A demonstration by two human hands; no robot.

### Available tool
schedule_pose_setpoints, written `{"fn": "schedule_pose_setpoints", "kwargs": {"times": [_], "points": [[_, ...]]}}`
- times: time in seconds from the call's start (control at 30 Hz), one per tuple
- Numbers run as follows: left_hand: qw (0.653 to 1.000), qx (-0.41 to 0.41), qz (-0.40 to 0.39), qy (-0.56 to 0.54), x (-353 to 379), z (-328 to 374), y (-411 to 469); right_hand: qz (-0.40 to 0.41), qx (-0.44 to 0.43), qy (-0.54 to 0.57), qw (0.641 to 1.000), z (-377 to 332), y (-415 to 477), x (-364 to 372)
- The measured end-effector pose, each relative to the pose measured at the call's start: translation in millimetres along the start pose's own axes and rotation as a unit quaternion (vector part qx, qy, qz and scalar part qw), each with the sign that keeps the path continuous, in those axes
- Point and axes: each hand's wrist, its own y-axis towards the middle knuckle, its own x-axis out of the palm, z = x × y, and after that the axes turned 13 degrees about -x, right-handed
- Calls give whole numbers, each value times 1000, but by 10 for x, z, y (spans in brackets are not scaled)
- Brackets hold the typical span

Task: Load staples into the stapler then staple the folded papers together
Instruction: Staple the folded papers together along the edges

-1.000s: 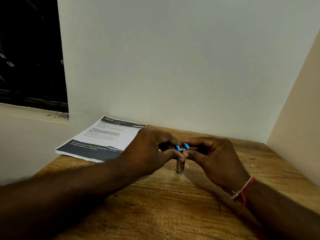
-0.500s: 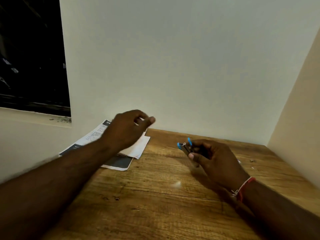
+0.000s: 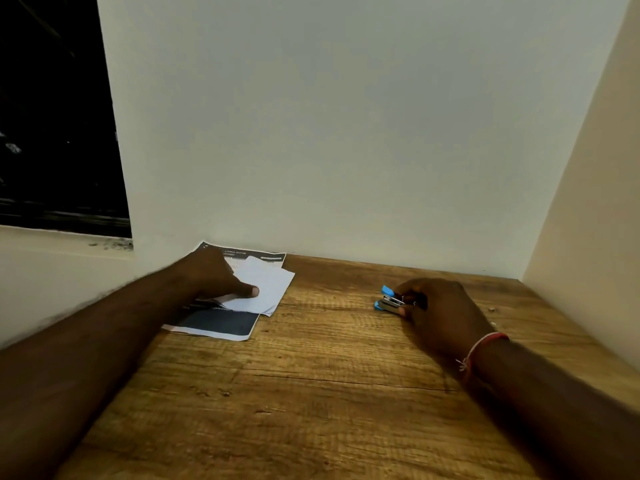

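A small blue stapler point(image 3: 388, 301) with a metal middle sits low over the wooden table point(image 3: 311, 393) at the right. My right hand point(image 3: 440, 317) grips its rear end, fingers curled round it. At the back left lies a printed sheet point(image 3: 221, 323) with dark bands. On top of it rest the white folded papers point(image 3: 268, 285). My left hand point(image 3: 214, 277) lies on these papers, its thumb pressing the white fold; I cannot see whether its fingers grip the fold.
A pale wall point(image 3: 346, 133) closes the back of the table, and a side wall point(image 3: 588, 237) closes the right. A dark window point(image 3: 52, 116) with a sill sits at the far left. A red thread band point(image 3: 485, 344) circles my right wrist.
My left hand let go of the stapler, swung left and came down on the folded papers. My right hand kept the stapler and moved it right and down toward the table.
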Motion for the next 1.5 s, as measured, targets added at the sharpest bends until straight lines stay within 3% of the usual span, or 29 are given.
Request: {"fn": "schedule_pose_setpoints", "kwargs": {"times": [0.1, 0.17, 0.23, 0.3, 0.43, 0.53, 0.67, 0.77, 0.9, 1.1, 1.27, 1.5], "points": [[999, 27, 21, -14, 7, 44, -69, 8, 10, 2, 1000, 34, 4, 17], [991, 38, 33, -123, 42, 44, -37, 24, 9, 0, 1000, 38, -3, 26], [962, 69, 11, -265, 44, 84, -66, 72, -15, 7, 997, 14, -7, 6], [916, 101, -13, -387, 43, 185, -191, 128, -21, 98, 987, -59, 0, -25], [845, 155, -42, -510, 150, 448, -516, 127, 39, 439, 889, -378, -37, -21], [817, 176, -79, -543, 259, 572, -721, 90, 50, 528, 843, -525, -83, 0], [825, 194, -54, -529, 351, 613, -840, 80, 67, 546, 831, -534, -105, -8], [831, 195, -47, -519, 340, 596, -860, 91, 94, 586, 800, -528, -108, -28], [815, 183, -73, -544, 314, 616, -956, 93, 101, 620, 772, -588, -122, -74], [791, 195, -121, -568, 297, 638, -1006, 105, 74, 607, 784, -661, -137, -93], [789, 221, -134, -557, 296, 626, -1004, 118, 63, 627, 767, -673, -137, -125], [812, 208, -81, -539, 336, 668, -966, 151, 56, 603, 781, -660, -131, -125]]}}
